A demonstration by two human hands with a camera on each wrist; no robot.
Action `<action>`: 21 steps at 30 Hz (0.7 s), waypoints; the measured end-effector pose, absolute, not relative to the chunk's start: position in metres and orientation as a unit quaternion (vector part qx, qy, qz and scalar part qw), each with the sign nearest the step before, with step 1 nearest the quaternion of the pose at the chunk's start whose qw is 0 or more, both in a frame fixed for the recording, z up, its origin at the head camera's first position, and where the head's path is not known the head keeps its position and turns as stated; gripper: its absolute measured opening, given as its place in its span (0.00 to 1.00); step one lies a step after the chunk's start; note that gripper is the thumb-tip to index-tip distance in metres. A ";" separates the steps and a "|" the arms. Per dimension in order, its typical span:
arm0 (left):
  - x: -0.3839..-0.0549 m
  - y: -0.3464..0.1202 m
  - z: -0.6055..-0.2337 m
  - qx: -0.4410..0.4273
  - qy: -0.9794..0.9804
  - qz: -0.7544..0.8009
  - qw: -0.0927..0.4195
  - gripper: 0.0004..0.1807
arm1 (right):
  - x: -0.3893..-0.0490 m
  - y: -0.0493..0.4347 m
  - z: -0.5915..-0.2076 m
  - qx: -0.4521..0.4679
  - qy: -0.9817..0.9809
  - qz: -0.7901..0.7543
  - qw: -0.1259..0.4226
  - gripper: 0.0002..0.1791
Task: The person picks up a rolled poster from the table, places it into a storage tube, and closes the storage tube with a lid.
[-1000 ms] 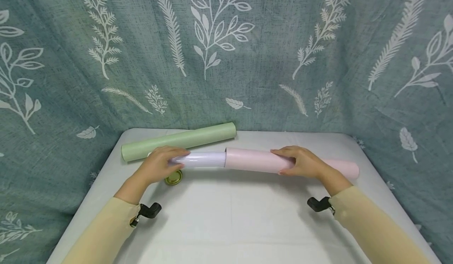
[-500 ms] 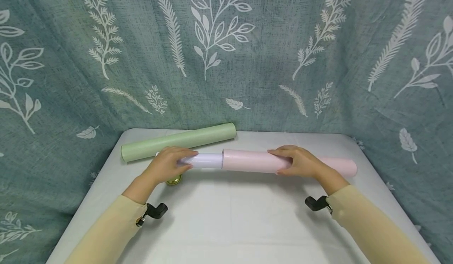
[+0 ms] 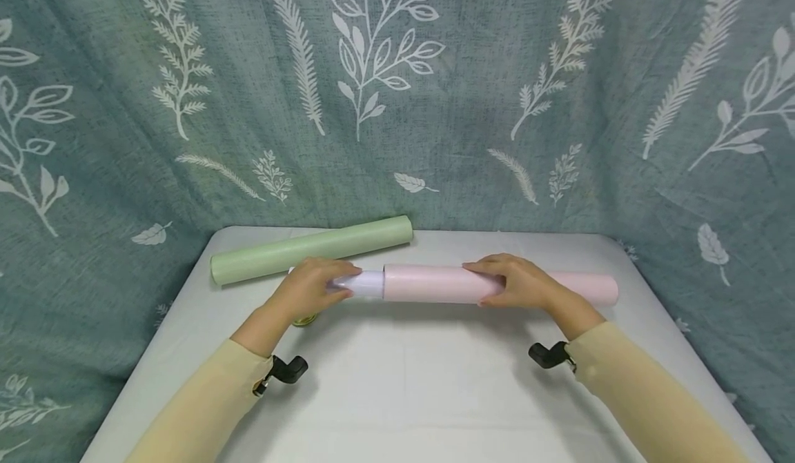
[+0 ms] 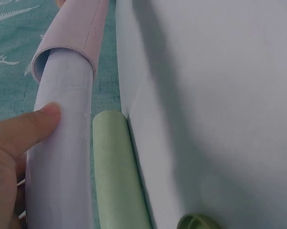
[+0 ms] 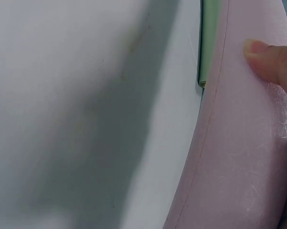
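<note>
My left hand (image 3: 310, 289) grips a glossy lavender tube (image 3: 366, 283), fingers on the far side and thumb on the near side. The tube's right end sits inside the open left mouth of a wider pink tube (image 3: 428, 283). Around the pink tube's middle, my right hand (image 3: 520, 283) keeps its hold. Both tubes lie in one line above the table. The left wrist view shows the lavender tube (image 4: 62, 143) entering the pink rim (image 4: 67, 50), with a gap at one side. A lengthwise seam runs along the pink tube (image 5: 239, 143) in the right wrist view.
A green tube (image 3: 310, 249) lies slantwise behind the hands, near the back edge of the white table (image 3: 404, 380). A small round gold-coloured thing (image 3: 304, 321) is partly hidden by my left hand. Leaf-patterned cloth (image 3: 397, 104) hangs behind.
My left hand has moved right with the lavender tube, so less of it shows outside the pink one. The right hand and pink tube have shifted slightly left.
</note>
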State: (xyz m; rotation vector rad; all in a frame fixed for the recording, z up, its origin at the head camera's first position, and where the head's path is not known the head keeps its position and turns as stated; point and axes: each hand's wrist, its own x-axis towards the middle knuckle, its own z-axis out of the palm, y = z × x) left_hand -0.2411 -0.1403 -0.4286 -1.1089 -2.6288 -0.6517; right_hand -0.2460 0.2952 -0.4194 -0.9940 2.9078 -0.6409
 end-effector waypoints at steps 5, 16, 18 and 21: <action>-0.241 -0.133 -0.429 -0.374 -0.895 -0.218 0.107 0.22 | -0.246 0.294 -0.420 -0.319 0.926 -0.201 0.001 0.40; -0.238 -0.124 -0.434 -0.375 -0.899 -0.194 0.118 0.23 | -0.242 0.295 -0.420 -0.312 0.931 -0.190 0.012 0.40; -0.238 -0.124 -0.435 -0.376 -0.898 -0.188 0.127 0.23 | -0.242 0.296 -0.420 -0.311 0.931 -0.188 0.015 0.40; -0.236 -0.127 -0.435 -0.377 -0.897 -0.188 0.138 0.23 | -0.242 0.298 -0.421 -0.308 0.933 -0.186 0.017 0.40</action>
